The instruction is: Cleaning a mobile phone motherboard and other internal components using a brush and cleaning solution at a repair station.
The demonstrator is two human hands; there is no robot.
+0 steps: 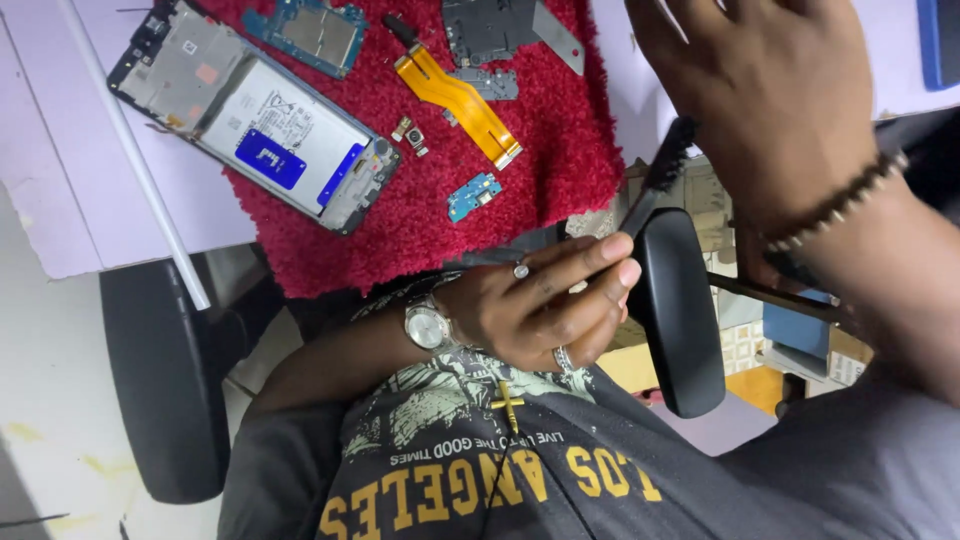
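a grey t-shirt (pixel 620 480) with yellow lettering fills the frame from six o'clock to four o'clock, with a gold cross (pixel 507 403) lying on it near the middle. a pale purple table (pixel 70 200) runs across the top from nine o'clock to one o'clock, and a red fluffy mat (pixel 560 170) lies on it at twelve o'clock, hanging a little over the near edge. two black chair armrests show, one (pixel 165 380) at eight o'clock and one (pixel 680 310) just right of centre.

the right hand (pixel 770 100) sits at one to two o'clock, back toward the camera, a beaded bracelet (pixel 840 205) on the wrist; whether its fingers are spread or curled i cannot tell. the left hand (pixel 540 305) is at the centre, wearing a silver watch (pixel 428 325) and rings, its fingers pinched together on the handle of a black brush (pixel 660 170), whose bristles rise toward one o'clock and touch the underside of the right hand.

on the mat at eleven o'clock lies an opened phone (pixel 260 120) with its battery showing, part of it over the bare table. near it, at twelve o'clock, lie a green circuit board (pixel 315 35), an orange flat cable (pixel 460 100), a small blue board (pixel 472 195) and a tiny camera part (pixel 410 135).
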